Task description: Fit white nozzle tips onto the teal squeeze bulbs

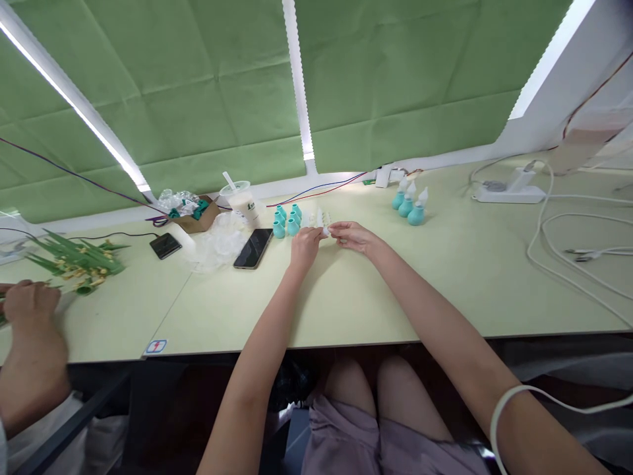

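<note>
My left hand (305, 246) is closed in a pinch on a small white piece (325, 231), its exact kind too small to make out. Fingertips of my right hand (355, 236) are closed at the other side of the same piece. Just behind the hands lie more small white and clear parts (319, 216), partly hidden. Beside my left hand stand several teal bulb-shaped holders (293, 226) with open necks. Farther right are three teal holders (416, 214) topped with white flame-shaped tips (422, 196).
Left of my hands lie a phone (254, 249), a crumpled clear plastic bag (217, 241), a drink cup (242, 203) and a cardboard box (199, 216). A co-worker's hand (32, 303) is near green artificial stems (84, 260). White cables and a power strip (512, 191) occupy the right.
</note>
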Demonstrator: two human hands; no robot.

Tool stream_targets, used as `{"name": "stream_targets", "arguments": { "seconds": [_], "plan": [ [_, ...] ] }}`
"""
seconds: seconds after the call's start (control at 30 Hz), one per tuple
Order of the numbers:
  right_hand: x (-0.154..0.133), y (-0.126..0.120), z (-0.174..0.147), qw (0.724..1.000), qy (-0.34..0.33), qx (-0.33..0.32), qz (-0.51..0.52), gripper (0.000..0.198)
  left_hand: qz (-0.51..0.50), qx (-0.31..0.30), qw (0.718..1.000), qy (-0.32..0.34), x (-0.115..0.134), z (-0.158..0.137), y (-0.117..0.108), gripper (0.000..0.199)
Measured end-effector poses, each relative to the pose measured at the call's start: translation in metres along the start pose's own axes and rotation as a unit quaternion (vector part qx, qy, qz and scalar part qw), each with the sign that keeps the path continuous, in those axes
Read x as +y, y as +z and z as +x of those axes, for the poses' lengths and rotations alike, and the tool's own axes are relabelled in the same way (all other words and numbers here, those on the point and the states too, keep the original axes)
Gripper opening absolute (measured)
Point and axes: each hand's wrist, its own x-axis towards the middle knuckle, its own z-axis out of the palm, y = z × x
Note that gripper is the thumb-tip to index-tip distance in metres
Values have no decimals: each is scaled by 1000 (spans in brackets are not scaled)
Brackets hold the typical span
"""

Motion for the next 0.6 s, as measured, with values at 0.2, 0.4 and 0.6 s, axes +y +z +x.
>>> {"name": "stream_targets", "arguments": {
  "seconds": [0.2, 0.4, 0.6],
  "plan": [
    [-7, -8, -2, 996, 44, -74, 12, 21, 109, -7, 990, 88, 1, 1, -5, 27],
    [-9, -12, -3, 994, 49, -93, -6, 15, 148, -13, 978, 143, 6, 1, -8, 27],
    [-8, -10, -1, 995, 61, -80, 20, 14, 123, 13, 981, 150, 7, -3, -5, 29]
  ]
}}
